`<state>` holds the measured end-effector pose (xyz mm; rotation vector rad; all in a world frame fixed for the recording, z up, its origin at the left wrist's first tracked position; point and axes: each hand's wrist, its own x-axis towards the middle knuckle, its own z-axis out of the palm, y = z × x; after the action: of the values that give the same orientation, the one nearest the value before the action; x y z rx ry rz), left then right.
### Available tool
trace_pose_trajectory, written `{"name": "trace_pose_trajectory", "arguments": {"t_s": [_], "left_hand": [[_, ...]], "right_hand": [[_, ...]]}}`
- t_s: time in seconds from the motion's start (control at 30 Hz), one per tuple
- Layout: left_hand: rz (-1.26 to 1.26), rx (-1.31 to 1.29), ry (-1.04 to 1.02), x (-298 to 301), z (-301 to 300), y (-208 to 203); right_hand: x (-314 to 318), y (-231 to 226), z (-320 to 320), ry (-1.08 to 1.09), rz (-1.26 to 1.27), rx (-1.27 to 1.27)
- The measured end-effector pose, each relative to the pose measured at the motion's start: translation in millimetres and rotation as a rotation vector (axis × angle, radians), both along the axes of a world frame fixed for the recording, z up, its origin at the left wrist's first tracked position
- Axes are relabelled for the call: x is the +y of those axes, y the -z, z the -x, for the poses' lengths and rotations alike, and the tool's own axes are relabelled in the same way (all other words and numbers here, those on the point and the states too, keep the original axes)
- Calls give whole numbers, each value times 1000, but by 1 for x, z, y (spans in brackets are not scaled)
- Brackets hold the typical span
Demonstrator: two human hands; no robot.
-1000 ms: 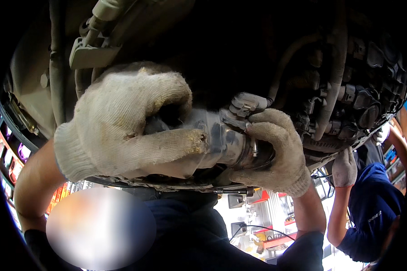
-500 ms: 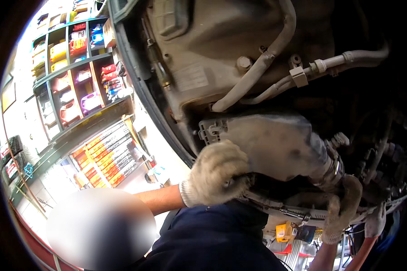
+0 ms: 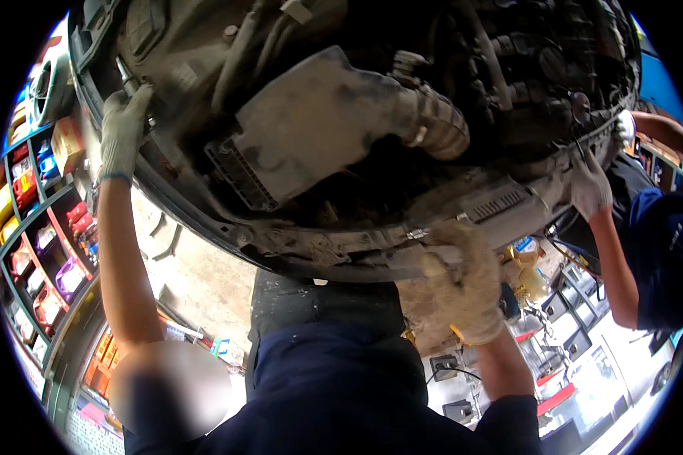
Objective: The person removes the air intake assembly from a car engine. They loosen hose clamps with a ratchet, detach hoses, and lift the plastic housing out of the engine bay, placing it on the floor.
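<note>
My left hand (image 3: 125, 125), in a pale knit glove, is at the left edge of the engine bay. Its fingers close around the lower part of a slim grey strut (image 3: 125, 73). The dusty front crossmember (image 3: 372, 243) runs along the near side of the bay. My right hand (image 3: 467, 280), in a soiled glove, is over this crossmember, its fingers smeared by motion. Between and beyond my hands sits a dusty air filter box (image 3: 303, 125), joined to a ribbed intake hose (image 3: 440, 125).
At the right a co-worker in dark blue has one gloved hand (image 3: 590, 186) on the front edge and another (image 3: 626, 129) farther back. Shelves of coloured bottles (image 3: 42, 243) stand left. Tools and parts (image 3: 561, 303) lie below right. A cardboard box (image 3: 67, 144) is at the upper left.
My view has shifted, with the engine bay now farther left and turned. My left hand has gone from beside the air filter box to the strut. The co-worker shows more fully.
</note>
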<state>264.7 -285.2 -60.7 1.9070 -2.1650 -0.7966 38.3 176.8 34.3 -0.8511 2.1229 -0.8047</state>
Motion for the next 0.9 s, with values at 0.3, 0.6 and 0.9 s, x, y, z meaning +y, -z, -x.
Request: {"name": "trace_pose_trajectory", "arguments": {"t_s": [0.3, 0.6, 0.9], "left_hand": [[-479, 505, 438, 291, 16, -57], [-470, 143, 934, 319, 53, -70], [519, -135, 1111, 250, 156, -8]], "right_hand": [[-26, 20, -78, 107, 267, -98], [19, 60, -75, 610, 147, -626], [35, 58, -33, 648, -68, -591]]}}
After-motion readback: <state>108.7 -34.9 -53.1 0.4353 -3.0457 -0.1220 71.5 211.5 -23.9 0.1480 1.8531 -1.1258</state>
